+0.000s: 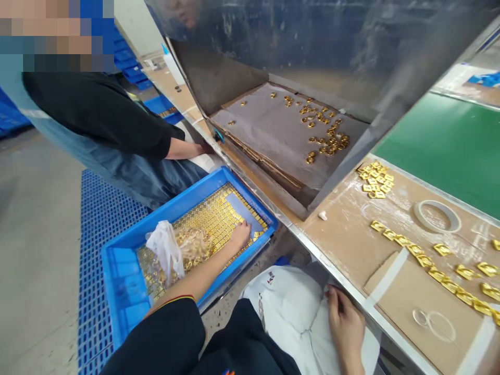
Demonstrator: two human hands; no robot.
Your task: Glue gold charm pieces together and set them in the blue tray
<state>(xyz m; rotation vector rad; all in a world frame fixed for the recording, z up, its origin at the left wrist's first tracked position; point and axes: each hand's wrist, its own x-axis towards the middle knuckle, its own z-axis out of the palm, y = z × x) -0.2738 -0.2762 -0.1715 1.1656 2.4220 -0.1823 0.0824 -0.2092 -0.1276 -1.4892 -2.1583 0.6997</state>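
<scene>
My left hand (240,234) reaches into a blue plastic tray (117,271). Its fingers are curled down at the edge of the rows of small gold pieces (207,216), beside a bare grey-blue strip (238,205). What the fingertips hold, if anything, is hidden. A clear plastic bag of gold pieces (193,245) and a crumpled white plastic bag (166,245) lie on the rows. My right hand (346,317) is over my lap near the table edge, thumb and fingers curled together. Whatever it may pinch is too small to make out.
A metal hood (320,41) covers a paper-lined surface with scattered gold pieces (332,140). On the brown table (347,234) are a tape roll (437,216), a gold pile (376,179) and a row of gold parts (435,273). Another person's arm (136,122) is at left.
</scene>
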